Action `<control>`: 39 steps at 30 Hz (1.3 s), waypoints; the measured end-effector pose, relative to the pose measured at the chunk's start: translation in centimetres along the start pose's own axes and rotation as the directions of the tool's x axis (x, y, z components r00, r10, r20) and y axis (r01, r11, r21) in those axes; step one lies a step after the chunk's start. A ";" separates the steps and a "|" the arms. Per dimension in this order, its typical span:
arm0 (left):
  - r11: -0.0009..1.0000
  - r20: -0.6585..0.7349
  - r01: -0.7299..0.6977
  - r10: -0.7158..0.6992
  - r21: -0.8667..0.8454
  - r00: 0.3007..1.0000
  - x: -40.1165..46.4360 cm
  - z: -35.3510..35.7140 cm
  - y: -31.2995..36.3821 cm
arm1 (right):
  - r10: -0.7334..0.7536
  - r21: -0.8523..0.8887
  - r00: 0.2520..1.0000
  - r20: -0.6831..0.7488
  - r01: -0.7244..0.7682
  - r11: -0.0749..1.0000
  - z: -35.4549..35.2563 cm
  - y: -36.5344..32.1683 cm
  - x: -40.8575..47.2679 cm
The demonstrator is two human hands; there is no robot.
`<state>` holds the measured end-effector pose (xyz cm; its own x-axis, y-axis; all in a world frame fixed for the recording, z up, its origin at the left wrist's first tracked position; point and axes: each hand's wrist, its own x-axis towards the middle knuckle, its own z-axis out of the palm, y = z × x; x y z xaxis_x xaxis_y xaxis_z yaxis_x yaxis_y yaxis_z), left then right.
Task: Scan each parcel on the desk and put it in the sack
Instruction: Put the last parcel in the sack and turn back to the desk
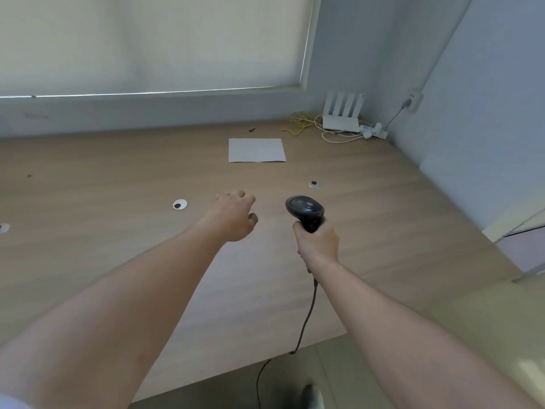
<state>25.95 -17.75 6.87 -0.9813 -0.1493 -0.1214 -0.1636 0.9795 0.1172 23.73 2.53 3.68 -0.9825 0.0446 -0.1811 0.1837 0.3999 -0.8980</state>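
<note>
Fingertips of the left hand [233,215] turned away from the camera and mostly hidden behind the knuckles; loosely curled over the bench [103,178], holding nothing, thumb apart on the right side. Whether touching the bench surface or hovering just above it: cannot tell. Underside and scan window of the scanner [305,208] facing away, out of sight. Handle swallowed by the right hand [318,243], fingers wrapped tight round it, only the rounded dark head showing above the fist. Cable [306,317] emerging below the wrist, trailing down over the bench's front edge and cut off at the bottom of the frame. At the bottom edge, a blurred grey shape, probably a shoe, only partly in frame.

One flat white parcel [257,150] lying far back on the bench, beyond both hands and apart from them, near the wall. Thin, rectangular, plain-looking; a faint crease or seam down the middle; any label or barcode too small to make out.

Three small round white discs with dark centres on the bench: one [180,204] left of the left hand, one [314,184] beyond the scanner, one [4,228] cut off at the left edge. In the far right corner, a white router [342,113] with upright antennas, tangled white and yellow cords beside it.
</note>
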 end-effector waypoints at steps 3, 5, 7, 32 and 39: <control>0.998 0.018 0.056 -0.056 0.005 0.998 3.4 1.9 0.1 | 0.015 -0.016 0.998 0.064 -0.014 1.000 1.2 1.3 4.4; 0.995 0.037 0.103 -0.103 0.004 0.994 5.6 3.3 0.2 | 0.020 -0.027 0.994 0.111 -0.017 0.999 2.2 2.4 7.4; 0.990 0.052 0.144 -0.143 -0.011 0.988 7.7 4.7 0.6 | 0.027 -0.040 0.986 0.165 -0.021 0.999 3.0 3.4 10.5; 0.960 0.120 0.270 -0.260 -0.077 0.958 20.7 19.8 -4.2 | 0.133 -0.324 0.940 0.314 -0.025 0.946 17.0 15.6 25.9; 0.954 0.133 0.291 -0.280 -0.071 0.951 20.5 20.6 -5.0 | 0.160 -0.487 0.947 0.278 -0.005 0.874 18.4 15.7 26.6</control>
<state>8.78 -22.91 -16.53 -0.8735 -0.3987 -0.2793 -0.4491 0.8814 0.1465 1.05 -6.81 -22.61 -0.8921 -0.1481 -0.4269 0.1496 0.7947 -0.5883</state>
